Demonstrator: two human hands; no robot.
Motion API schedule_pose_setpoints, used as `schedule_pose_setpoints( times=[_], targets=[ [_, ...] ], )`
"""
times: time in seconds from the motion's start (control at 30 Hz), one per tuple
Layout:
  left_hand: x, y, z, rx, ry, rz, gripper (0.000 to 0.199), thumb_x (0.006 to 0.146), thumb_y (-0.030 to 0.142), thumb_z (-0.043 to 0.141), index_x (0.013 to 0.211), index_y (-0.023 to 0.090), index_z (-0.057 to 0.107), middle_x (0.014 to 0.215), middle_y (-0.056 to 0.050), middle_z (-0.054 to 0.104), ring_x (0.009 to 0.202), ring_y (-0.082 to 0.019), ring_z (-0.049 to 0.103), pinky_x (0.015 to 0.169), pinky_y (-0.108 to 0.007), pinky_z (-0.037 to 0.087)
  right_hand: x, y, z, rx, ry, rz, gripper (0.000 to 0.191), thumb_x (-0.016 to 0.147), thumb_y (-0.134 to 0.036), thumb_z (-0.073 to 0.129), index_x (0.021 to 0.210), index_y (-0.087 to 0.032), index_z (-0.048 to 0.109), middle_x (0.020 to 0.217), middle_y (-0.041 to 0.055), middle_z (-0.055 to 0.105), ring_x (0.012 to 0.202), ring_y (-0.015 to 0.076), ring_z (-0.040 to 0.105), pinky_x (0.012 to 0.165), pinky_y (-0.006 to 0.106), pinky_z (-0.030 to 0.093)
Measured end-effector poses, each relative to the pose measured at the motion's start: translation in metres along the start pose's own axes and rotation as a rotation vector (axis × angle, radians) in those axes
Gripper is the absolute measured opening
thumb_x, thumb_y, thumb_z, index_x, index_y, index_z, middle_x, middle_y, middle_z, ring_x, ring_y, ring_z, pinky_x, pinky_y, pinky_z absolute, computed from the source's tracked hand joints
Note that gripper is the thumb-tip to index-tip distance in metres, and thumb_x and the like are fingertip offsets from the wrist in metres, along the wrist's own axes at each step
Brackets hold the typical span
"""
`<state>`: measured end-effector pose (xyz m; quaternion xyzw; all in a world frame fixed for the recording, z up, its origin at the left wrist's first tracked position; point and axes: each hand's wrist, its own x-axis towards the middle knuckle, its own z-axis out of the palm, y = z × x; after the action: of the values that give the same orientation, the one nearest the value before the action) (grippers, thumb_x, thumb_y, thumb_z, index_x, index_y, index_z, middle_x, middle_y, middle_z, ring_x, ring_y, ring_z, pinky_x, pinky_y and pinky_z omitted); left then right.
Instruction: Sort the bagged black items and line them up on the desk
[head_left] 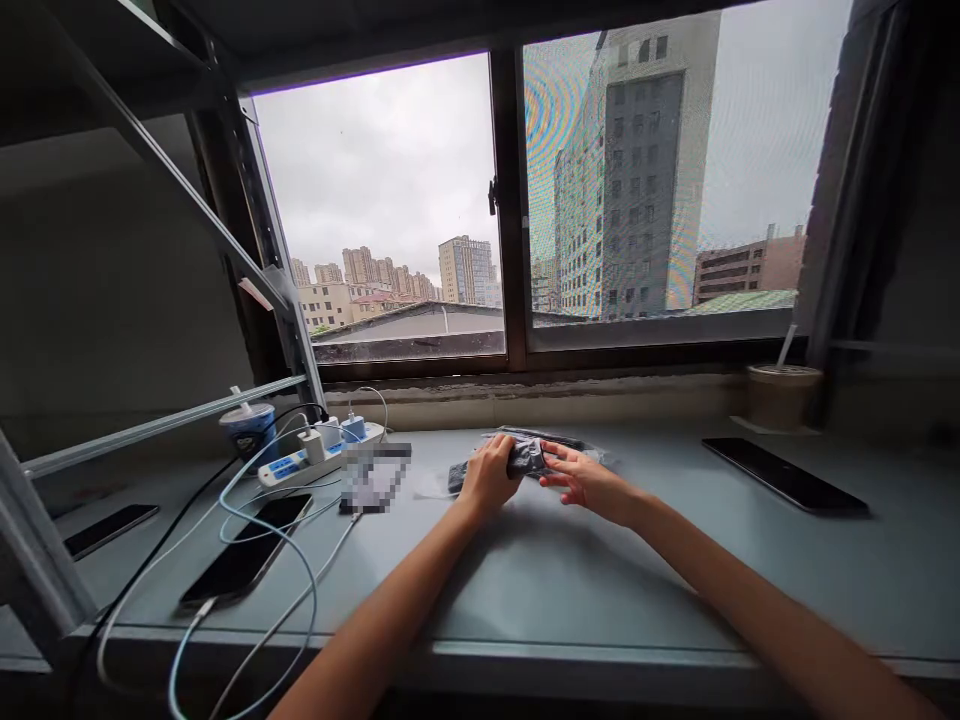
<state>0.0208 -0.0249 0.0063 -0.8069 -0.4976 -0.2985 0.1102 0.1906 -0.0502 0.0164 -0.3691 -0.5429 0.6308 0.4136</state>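
Near the middle of the grey table (555, 600), my left hand (491, 475) is wrapped round a black item in clear plastic (527, 457). My right hand (589, 482) is at the right end of that item, its fingers apart and the fingertips at the plastic. What the item is I cannot make out. More clear plastic with dark things in it (456, 478) lies under and behind my hands, partly hidden by them.
A charging phone (244, 560) and looping cables lie at the left, beside a power strip (322, 462) and a blue cup (249, 432). A blurred-out device is left of my hands. At the right are a dark tablet (784, 475) and a brown cup (784, 395).
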Motion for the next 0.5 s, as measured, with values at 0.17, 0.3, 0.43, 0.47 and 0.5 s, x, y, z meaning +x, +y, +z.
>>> schedule_pose_setpoints(
  times=[0.17, 0.3, 0.43, 0.47, 0.5],
  targets=[
    [0.0, 0.003, -0.002, -0.023, 0.019, 0.043, 0.01, 0.072, 0.021, 0.052, 0.081, 0.023, 0.048, 0.092, -0.002, 0.058, 0.087, -0.018, 0.055, 0.074, -0.027, 0.042, -0.002, -0.001, -0.001, -0.063, -0.003, -0.021, 0.044, 0.074, -0.042, 0.062, 0.114, -0.027, 0.053, 0.104, 0.0042, 0.059, 0.079, 0.0108, 0.057, 0.049, 0.015, 0.036],
    [0.0, 0.008, -0.003, -0.026, 0.046, 0.073, 0.009, 0.074, 0.025, 0.052, 0.081, 0.022, 0.049, 0.09, -0.003, 0.058, 0.085, -0.019, 0.055, 0.072, -0.028, 0.042, -0.003, -0.002, -0.002, -0.126, 0.065, -0.05, 0.048, 0.068, -0.043, 0.067, 0.112, -0.028, 0.055, 0.095, 0.0024, 0.059, 0.074, 0.0098, 0.053, 0.051, 0.016, 0.033],
    [-0.001, 0.012, -0.004, -0.029, 0.039, 0.081, 0.007, 0.074, 0.024, 0.051, 0.08, 0.021, 0.049, 0.089, -0.003, 0.058, 0.085, -0.019, 0.055, 0.072, -0.028, 0.042, -0.005, -0.006, 0.0, -0.15, 0.105, -0.059, 0.049, 0.064, -0.042, 0.07, 0.109, -0.028, 0.057, 0.09, 0.0011, 0.058, 0.068, 0.0086, 0.049, 0.053, 0.017, 0.032],
    [-0.001, 0.013, -0.004, -0.031, 0.034, 0.083, 0.007, 0.074, 0.024, 0.051, 0.08, 0.021, 0.049, 0.089, -0.003, 0.058, 0.085, -0.019, 0.055, 0.072, -0.028, 0.042, -0.006, -0.006, 0.0, -0.152, 0.112, -0.057, 0.049, 0.064, -0.042, 0.071, 0.109, -0.028, 0.057, 0.088, 0.0006, 0.057, 0.067, 0.0084, 0.048, 0.053, 0.018, 0.032],
    [-0.001, 0.013, -0.004, -0.036, 0.029, 0.087, 0.007, 0.075, 0.025, 0.05, 0.08, 0.021, 0.05, 0.089, -0.004, 0.058, 0.085, -0.019, 0.055, 0.073, -0.028, 0.042, -0.006, -0.006, 0.0, -0.154, 0.117, -0.054, 0.05, 0.063, -0.041, 0.071, 0.109, -0.028, 0.057, 0.085, -0.0001, 0.057, 0.066, 0.0082, 0.047, 0.054, 0.018, 0.032]
  ],
)
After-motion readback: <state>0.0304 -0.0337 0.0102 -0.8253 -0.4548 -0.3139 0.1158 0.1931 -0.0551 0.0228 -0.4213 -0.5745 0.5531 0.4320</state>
